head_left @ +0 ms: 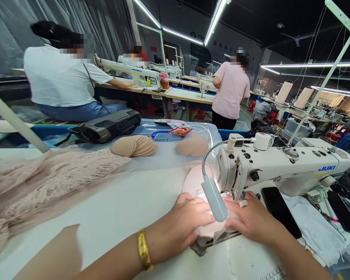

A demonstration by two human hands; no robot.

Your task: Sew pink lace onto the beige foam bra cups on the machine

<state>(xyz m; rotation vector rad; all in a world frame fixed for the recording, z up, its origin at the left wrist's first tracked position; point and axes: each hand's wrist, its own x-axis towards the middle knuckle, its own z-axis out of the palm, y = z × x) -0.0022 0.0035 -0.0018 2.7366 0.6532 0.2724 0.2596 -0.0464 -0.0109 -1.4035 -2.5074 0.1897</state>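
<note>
My left hand [179,223], with a gold bangle on the wrist and a ring, lies with curled fingers pressed on a pale pink fabric piece [194,181] at the needle of a white sewing machine [280,167]. My right hand [252,219] presses the same piece from the right, fingers flat beside the presser foot. A grey gooseneck lamp [214,198] hangs over the fabric and hides part of it between my hands.
A heap of beige lace [46,179] lies at the left. Two stacks of beige cups [135,146] rest on a clear bin lid [210,134]. A black phone [280,210] lies right of the machine. Other people work at machines behind.
</note>
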